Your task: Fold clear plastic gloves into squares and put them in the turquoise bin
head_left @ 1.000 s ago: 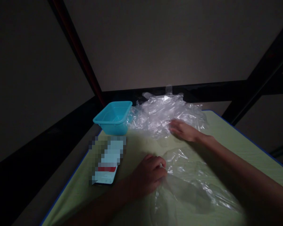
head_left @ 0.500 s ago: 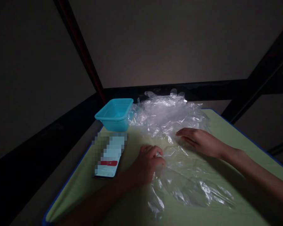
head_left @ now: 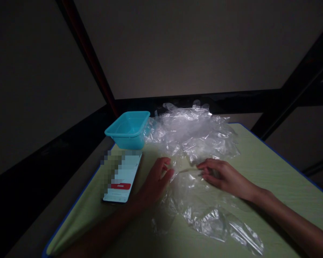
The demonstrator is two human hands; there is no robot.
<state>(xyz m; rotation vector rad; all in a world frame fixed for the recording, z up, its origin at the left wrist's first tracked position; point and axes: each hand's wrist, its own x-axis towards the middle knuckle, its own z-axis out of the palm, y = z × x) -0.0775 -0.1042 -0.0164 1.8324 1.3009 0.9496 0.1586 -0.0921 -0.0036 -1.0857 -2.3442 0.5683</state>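
A clear plastic disposable glove (head_left: 204,215) lies spread on the table in front of me, its fingers pointing toward the near right. At its upper left edge is my left hand (head_left: 157,179), thumb and fingers apart, with clear film close to the fingertips. Across from it, my right hand (head_left: 222,177) hovers at the glove's upper right edge. Its fingers are loosely bent and parted, and nothing shows gripped in them; whether the fingertips touch the film I cannot tell. Beyond both hands sits a heap of clear plastic gloves (head_left: 191,130).
A turquoise plastic basin (head_left: 129,141) stands at the table's far left, touching the glove heap. Nearer me lies a phone (head_left: 123,179) with a lit, partly blurred screen. The pale green table (head_left: 269,161) has a blue edge. Behind it rises a wall (head_left: 188,53).
My left hand has loosened its curled fingers and moved slightly left. My right hand has come down from the heap toward the glove in front, whose film has shifted and spread.
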